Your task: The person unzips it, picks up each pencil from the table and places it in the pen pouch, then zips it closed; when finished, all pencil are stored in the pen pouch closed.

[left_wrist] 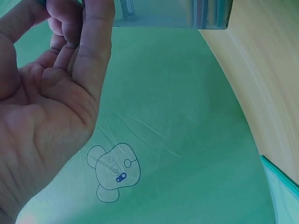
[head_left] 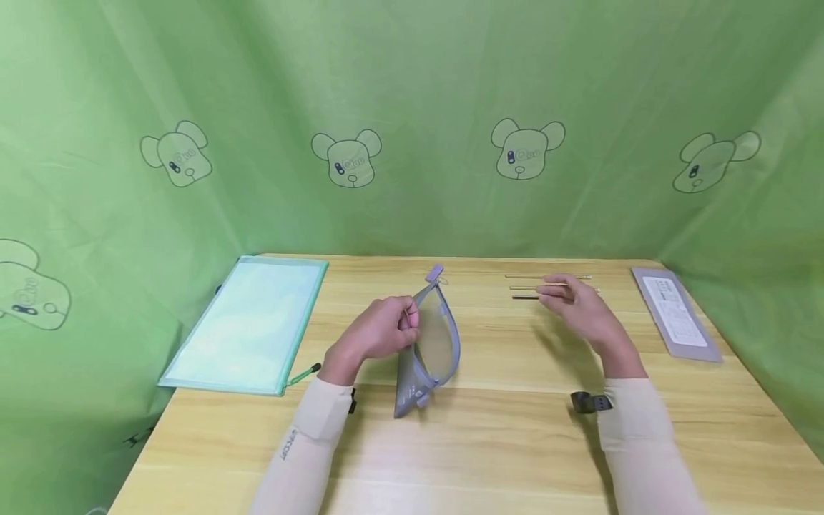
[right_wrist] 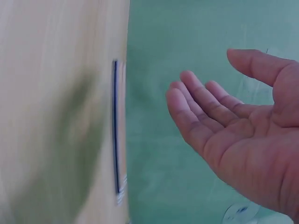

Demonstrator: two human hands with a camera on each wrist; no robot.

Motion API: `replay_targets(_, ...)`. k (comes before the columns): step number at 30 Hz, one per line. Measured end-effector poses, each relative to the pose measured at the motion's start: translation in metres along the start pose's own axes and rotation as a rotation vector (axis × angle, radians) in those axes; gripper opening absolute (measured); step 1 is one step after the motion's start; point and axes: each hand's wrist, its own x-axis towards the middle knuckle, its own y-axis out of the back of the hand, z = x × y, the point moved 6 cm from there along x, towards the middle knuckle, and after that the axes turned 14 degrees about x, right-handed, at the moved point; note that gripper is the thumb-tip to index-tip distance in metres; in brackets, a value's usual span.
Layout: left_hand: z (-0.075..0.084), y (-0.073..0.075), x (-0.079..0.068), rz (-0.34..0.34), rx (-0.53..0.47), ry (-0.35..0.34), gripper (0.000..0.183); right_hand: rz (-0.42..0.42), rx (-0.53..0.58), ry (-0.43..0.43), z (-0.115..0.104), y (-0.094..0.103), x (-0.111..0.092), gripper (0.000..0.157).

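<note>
The left hand (head_left: 380,327) pinches the rim of a grey pouch (head_left: 408,383) between bent fingers and thumb, just above the counter (head_left: 502,443). The pouch stands tilted on the right side of that hand, its mouth gaping toward the right hand (head_left: 582,307), and a small purple tag (head_left: 435,272) hangs off its end beyond the left hand's fingers. The right hand holds nothing: its fingers are slightly bent and the thumb stands apart from them, as the right wrist view shows. It hovers over three pencils (head_left: 524,288), which lie side by side beneath and just beyond its fingertips, well apart from the pouch; the one nearest the person is dark, the other two yellowish. Left of the left hand lies a pale green folder (head_left: 257,322), with a green cord (head_left: 301,375) ending in a black tip near that wrist. Right of the right hand lies a flat grey packet (head_left: 695,352) bearing a white label (head_left: 672,307). Beyond both hands hangs a green cloth (head_left: 425,200) printed with bear heads. Light sleeves (head_left: 302,443) cover both forearms.
</note>
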Motion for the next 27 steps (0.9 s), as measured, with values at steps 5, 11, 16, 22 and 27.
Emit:
replay_targets(5,-0.002,-0.002,-0.001,-0.017,0.004,-0.003,0.013,-0.023,-0.035,-0.039,0.027,0.02,0.006,0.065)
replay_targets(11,-0.001,-0.002,-0.002,-0.031,0.014,-0.013,0.014,-0.071,-0.277,-0.092,0.051,0.029,0.012,0.065)
replay_targets(16,-0.001,-0.001,0.0,-0.032,0.018,-0.015,0.013,-0.091,-0.365,-0.109,0.06,0.029,0.015,0.067)
replay_targets(22,-0.002,-0.001,0.0,-0.038,0.021,-0.013,0.014,-0.096,-0.398,-0.122,0.061,0.029,0.02,0.072)
replay_targets(27,-0.001,0.0,-0.001,-0.044,0.017,-0.021,0.013,-0.124,-0.433,-0.114,0.06,0.029,0.024,0.072)
